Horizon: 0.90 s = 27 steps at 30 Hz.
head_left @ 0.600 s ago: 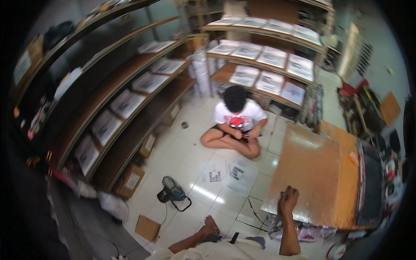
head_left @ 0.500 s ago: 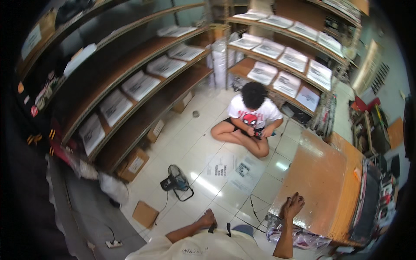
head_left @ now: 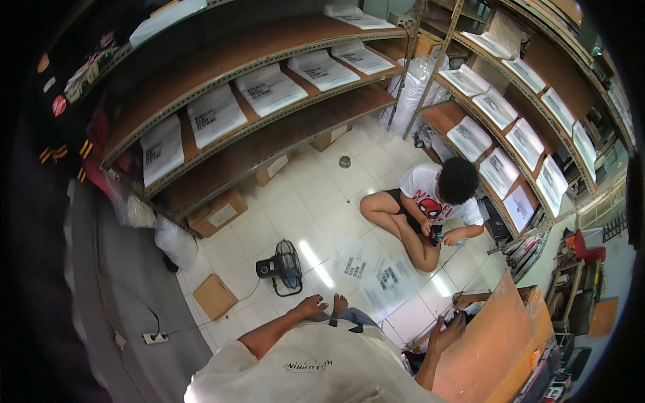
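My left hand point(head_left: 313, 307) hangs low in front of my white shirt with its fingers spread, holding nothing, above the white tiled floor and close to a small black floor fan point(head_left: 282, 266). My right hand point(head_left: 451, 328) rests with loose fingers on the near corner of an orange-brown wooden table point(head_left: 500, 336) and holds nothing. A few flat clear bags with printed sheets point(head_left: 376, 277) lie on the tiles between me and a person in a white printed shirt point(head_left: 430, 205), who sits cross-legged and holds a small object.
Long wooden shelves point(head_left: 269, 141) with flat white packets run along the left, and more shelves point(head_left: 510, 127) stand behind the seated person. Cardboard boxes point(head_left: 218, 213) sit under the left shelf. A flat cardboard piece point(head_left: 213, 295), a power strip point(head_left: 154, 338) and stuffed plastic bags point(head_left: 176, 243) lie nearby.
The view has swung and come closer to the floor. My right hand has slid from the table top to its near corner. My left hand stays low, fingers spread.
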### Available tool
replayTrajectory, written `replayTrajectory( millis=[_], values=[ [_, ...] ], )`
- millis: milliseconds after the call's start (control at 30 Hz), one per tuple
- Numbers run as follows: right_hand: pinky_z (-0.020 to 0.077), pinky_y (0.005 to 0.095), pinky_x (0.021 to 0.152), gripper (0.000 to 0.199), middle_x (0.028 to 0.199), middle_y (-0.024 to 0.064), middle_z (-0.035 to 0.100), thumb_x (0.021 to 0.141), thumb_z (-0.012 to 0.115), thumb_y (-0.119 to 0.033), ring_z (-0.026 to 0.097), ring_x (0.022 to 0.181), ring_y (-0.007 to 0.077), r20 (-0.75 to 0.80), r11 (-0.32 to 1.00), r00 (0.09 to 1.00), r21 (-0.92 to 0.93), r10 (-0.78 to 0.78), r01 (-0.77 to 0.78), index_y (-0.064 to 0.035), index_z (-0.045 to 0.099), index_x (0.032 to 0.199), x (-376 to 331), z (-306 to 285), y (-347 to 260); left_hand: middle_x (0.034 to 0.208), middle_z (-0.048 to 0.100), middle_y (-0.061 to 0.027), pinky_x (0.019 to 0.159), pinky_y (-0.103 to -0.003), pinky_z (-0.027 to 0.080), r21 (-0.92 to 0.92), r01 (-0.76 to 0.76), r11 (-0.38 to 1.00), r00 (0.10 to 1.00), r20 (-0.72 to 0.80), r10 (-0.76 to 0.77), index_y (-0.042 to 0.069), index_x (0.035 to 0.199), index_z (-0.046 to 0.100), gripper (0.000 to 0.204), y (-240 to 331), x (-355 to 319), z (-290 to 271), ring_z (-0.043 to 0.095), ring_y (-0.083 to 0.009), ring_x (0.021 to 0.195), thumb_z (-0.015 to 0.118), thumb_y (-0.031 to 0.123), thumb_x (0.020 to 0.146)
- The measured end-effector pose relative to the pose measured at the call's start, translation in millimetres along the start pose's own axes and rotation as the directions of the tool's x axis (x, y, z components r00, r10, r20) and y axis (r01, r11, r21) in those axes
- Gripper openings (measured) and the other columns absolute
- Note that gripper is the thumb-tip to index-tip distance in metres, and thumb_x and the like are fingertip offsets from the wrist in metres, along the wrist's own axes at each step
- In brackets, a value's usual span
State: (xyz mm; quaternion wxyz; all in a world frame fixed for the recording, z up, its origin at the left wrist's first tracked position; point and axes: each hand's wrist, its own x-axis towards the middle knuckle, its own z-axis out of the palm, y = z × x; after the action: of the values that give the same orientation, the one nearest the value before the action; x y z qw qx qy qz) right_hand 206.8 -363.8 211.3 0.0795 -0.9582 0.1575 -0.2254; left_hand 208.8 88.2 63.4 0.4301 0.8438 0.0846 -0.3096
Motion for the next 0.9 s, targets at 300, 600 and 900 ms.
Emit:
replayTrajectory(
  millis=[300, 600, 900],
  values=[
    [0.0364, 0.0473, 0.109, 0.075, 0.138, 0.0223, 0.053, 0.077, 0.081, -0.026, 0.048, 0.128, 0.0408, 0.136, 0.649, 0.785, 0.655, -0.605, 0.387, -0.0017, 0.049, 0.139, 257.8, 98.5, -280.4, 0.117, 0.069, -0.0176, 0.094, -0.034, 0.051, -0.309, -0.273, 0.911, 0.929, -0.332, 0.165, -0.002, 0.130, 0.056, 0.051, 141.9, 96.1, -181.8, 0.066, -0.0246, 0.107, 0.066, 0.032, 0.094],
    [0.0372, 0.0437, 0.111, 0.079, 0.137, 0.0238, 0.054, 0.074, 0.085, -0.026, 0.050, 0.129, 0.0382, -0.008, 0.518, 0.743, 0.711, -0.669, 0.475, 0.0010, 0.049, 0.139, 548.6, 175.7, -525.8, 0.119, 0.066, -0.0079, 0.092, -0.033, 0.048, 0.182, -0.702, 0.688, 0.332, -0.772, 0.543, 0.004, 0.129, 0.060, 0.034, 332.1, 257.2, -528.9, 0.061, -0.0175, 0.107, 0.064, 0.013, 0.095],
    [0.0338, 0.0498, 0.113, 0.087, 0.143, 0.0222, 0.050, 0.072, 0.085, -0.034, 0.043, 0.135, 0.0419, -0.122, 0.494, 0.673, 0.587, -0.729, 0.641, -0.0033, 0.045, 0.144, 890.1, 330.8, -773.1, 0.122, 0.059, -0.0207, 0.102, -0.049, 0.038, 0.573, -0.115, 0.812, 0.242, -0.777, 0.582, 0.000, 0.128, 0.058, 0.044, 417.5, 419.9, -822.0, 0.051, -0.0387, 0.118, 0.061, 0.030, 0.096]
  ],
)
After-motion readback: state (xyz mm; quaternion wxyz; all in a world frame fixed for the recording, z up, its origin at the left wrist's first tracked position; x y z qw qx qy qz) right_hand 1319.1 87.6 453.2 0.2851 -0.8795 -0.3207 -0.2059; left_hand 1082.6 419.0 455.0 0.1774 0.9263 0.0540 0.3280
